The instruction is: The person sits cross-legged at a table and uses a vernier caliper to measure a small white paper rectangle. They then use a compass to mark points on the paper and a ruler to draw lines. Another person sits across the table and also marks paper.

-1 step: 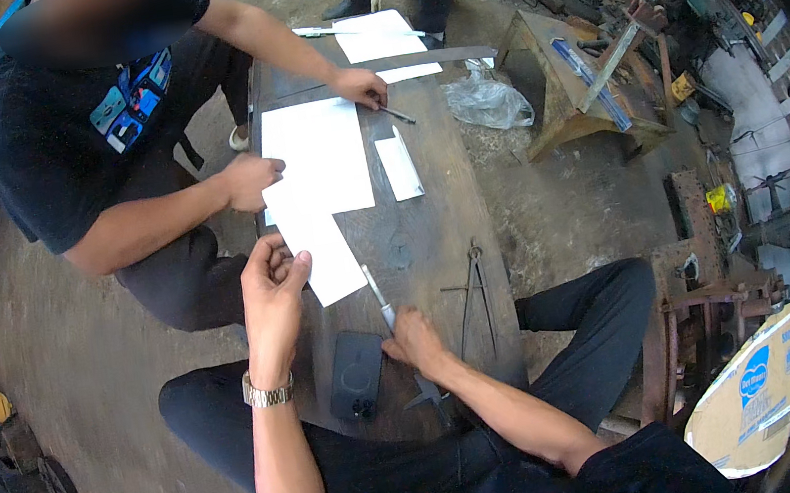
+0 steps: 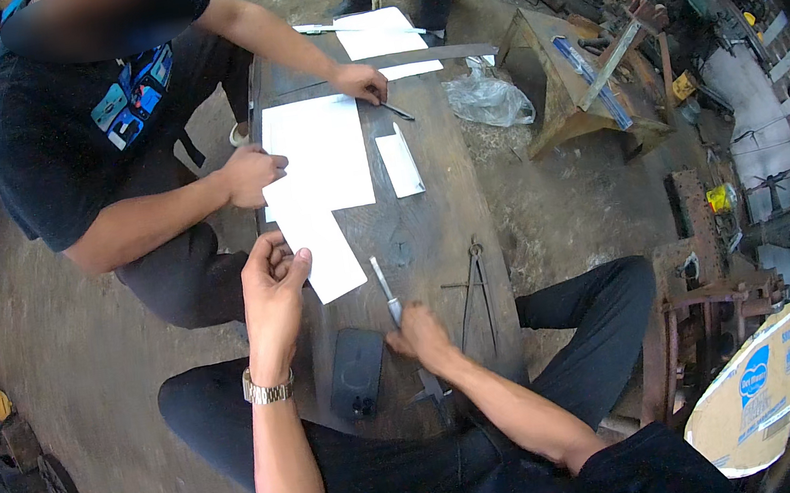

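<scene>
In my left hand (image 2: 270,268), thumb on top, is a cut piece of white paper (image 2: 320,246) held by its left edge. Its far end overlaps a larger white sheet (image 2: 318,152) on the wooden bench. My right hand (image 2: 418,333) is closed on a slim grey-and-white tool (image 2: 386,287) pointing away from me; whether it is a knife or a pen I cannot tell. A black phone (image 2: 357,371) lies left of this hand. To its right rests a metal divider (image 2: 476,286); a dark metal caliper (image 2: 430,388) is partly hidden near my wrist.
Across the left side sits a co-worker (image 2: 101,135), one hand on the large sheet, the other by a dark pen (image 2: 396,112). A folded white paper (image 2: 399,161) and a long metal ruler (image 2: 450,54) lie on the bench (image 2: 442,220). A plastic bag (image 2: 487,97) is beyond its right edge.
My right hand and the slim tool have shifted slightly to the right and away from me. My left hand and the paper stay nearly still.
</scene>
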The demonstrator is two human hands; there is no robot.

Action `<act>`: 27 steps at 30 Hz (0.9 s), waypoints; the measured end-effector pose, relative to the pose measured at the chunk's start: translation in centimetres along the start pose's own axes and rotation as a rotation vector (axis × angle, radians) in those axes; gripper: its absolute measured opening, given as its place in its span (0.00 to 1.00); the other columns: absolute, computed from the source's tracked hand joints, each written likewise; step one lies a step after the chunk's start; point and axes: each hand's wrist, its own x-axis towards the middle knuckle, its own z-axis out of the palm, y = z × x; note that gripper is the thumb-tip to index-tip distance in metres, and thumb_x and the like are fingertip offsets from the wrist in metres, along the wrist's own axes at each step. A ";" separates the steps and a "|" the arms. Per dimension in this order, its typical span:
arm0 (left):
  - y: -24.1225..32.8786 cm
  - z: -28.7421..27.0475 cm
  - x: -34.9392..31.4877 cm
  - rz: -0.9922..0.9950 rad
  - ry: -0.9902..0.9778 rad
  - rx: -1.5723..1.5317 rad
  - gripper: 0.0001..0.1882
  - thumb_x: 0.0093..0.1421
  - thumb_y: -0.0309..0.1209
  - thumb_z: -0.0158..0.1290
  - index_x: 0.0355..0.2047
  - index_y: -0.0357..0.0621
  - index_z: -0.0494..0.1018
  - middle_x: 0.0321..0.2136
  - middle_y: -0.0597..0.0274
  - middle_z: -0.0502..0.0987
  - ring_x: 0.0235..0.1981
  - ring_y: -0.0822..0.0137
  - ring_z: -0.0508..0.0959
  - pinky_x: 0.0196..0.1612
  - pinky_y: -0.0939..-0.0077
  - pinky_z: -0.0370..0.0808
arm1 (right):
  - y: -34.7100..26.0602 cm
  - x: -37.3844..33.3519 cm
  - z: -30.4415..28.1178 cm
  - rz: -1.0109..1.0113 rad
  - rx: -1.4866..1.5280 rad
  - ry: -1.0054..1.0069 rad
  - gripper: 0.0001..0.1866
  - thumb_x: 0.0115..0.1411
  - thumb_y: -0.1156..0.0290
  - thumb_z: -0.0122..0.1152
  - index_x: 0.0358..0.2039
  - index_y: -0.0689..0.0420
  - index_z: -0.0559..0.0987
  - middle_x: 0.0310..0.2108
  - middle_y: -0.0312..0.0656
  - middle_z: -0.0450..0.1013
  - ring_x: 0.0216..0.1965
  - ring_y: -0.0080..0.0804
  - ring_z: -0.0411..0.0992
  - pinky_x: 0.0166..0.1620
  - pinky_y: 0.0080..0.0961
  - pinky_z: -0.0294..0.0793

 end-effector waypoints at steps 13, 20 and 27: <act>-15.7 10.2 -1.4 -0.061 -0.271 0.509 0.20 0.59 0.29 0.63 0.49 0.32 0.74 0.39 0.49 0.81 0.36 0.56 0.82 0.42 0.62 0.78 | 8.2 -6.6 -14.0 -0.515 1.694 0.270 0.14 0.72 0.60 0.55 0.47 0.57 0.71 0.18 0.32 0.61 0.16 0.19 0.55 0.23 0.21 0.55; -10.3 10.7 -3.0 0.291 -0.304 0.721 0.26 0.64 0.31 0.58 0.59 0.29 0.69 0.58 0.33 0.71 0.59 0.43 0.73 0.62 0.54 0.70 | 9.5 -6.1 -17.1 -0.911 2.245 0.199 0.19 0.74 0.50 0.49 0.47 0.53 0.75 0.17 0.30 0.58 0.14 0.17 0.49 0.20 0.18 0.49; -4.0 9.9 -4.6 -0.270 -0.780 -0.645 0.38 0.66 0.53 0.54 0.62 0.31 0.65 0.56 0.35 0.73 0.59 0.47 0.75 0.63 0.48 0.73 | 5.4 -4.5 -19.1 -0.850 2.575 0.560 0.18 0.72 0.52 0.53 0.49 0.53 0.76 0.21 0.32 0.61 0.18 0.21 0.53 0.25 0.21 0.55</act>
